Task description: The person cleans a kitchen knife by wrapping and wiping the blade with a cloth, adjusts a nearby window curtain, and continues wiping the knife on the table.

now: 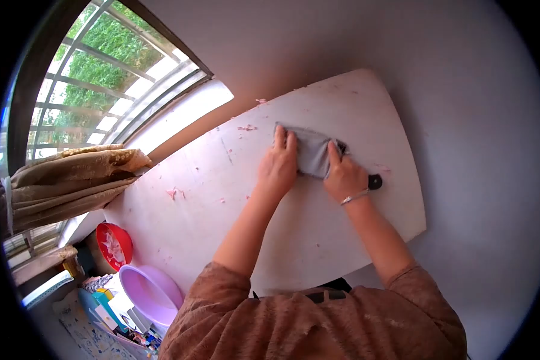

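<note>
A cleaver [312, 153] with a broad grey blade and a black handle is held low over the pale tabletop [294, 234]. My right hand [344, 177] is closed around the handle, whose end sticks out beyond the palm, and its index finger lies along the blade. At the blade's other end, my left hand [278, 165] grips with its fingers pressed on the grey surface; its thumb is hidden. Small pink scraps [247, 128] that look like meat lie left of the blade. More pink bits [175, 193] are scattered further left.
A red bowl [128, 243] with pale pieces inside stands beyond the table's left end. A purple basin [175, 294] is beside it, above boxes and clutter [123, 312]. A barred window [102, 78] and a brown curtain [72, 180] are at the left; walls border the table's far and right sides.
</note>
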{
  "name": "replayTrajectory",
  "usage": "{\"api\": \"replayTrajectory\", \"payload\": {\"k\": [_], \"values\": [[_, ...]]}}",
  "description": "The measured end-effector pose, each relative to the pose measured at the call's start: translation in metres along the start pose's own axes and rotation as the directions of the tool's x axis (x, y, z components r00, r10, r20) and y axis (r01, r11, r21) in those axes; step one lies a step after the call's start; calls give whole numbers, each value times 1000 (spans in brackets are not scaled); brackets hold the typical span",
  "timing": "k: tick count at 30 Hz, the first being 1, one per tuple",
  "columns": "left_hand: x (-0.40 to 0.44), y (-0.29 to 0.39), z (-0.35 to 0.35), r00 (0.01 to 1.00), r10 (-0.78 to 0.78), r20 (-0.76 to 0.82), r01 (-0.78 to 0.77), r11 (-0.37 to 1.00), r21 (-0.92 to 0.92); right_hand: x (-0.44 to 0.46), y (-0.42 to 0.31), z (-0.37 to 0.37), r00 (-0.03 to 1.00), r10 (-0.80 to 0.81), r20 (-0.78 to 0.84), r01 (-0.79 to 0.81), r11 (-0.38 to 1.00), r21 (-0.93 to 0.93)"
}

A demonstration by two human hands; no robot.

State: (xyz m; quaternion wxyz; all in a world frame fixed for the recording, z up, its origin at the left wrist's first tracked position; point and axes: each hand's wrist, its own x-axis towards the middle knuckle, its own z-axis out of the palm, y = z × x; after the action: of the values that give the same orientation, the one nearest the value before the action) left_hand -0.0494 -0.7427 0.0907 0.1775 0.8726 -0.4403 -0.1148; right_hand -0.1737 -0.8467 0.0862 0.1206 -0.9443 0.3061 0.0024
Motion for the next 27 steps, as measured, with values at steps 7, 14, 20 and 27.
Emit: {"api": "replayTrajectory", "payload": {"k": [7, 14, 20, 27], "values": [[64, -72, -75, 861, 243, 447, 16, 865, -501, 15, 5, 13, 967, -86, -239, 78, 996, -45], [136, -116, -24, 967, -104, 232, 208, 849, -485, 16, 3, 14, 960, -134, -247, 115, 989, -89], [136, -119, -32, 929, -36, 369, 219, 857, -467, 15, 3, 14, 961, -128, -244, 103, 988, -111], [143, -120, -31, 885, -48, 464, 276, 856, -437, 16, 4, 13, 962, -135, -237, 110, 987, -115]]}}
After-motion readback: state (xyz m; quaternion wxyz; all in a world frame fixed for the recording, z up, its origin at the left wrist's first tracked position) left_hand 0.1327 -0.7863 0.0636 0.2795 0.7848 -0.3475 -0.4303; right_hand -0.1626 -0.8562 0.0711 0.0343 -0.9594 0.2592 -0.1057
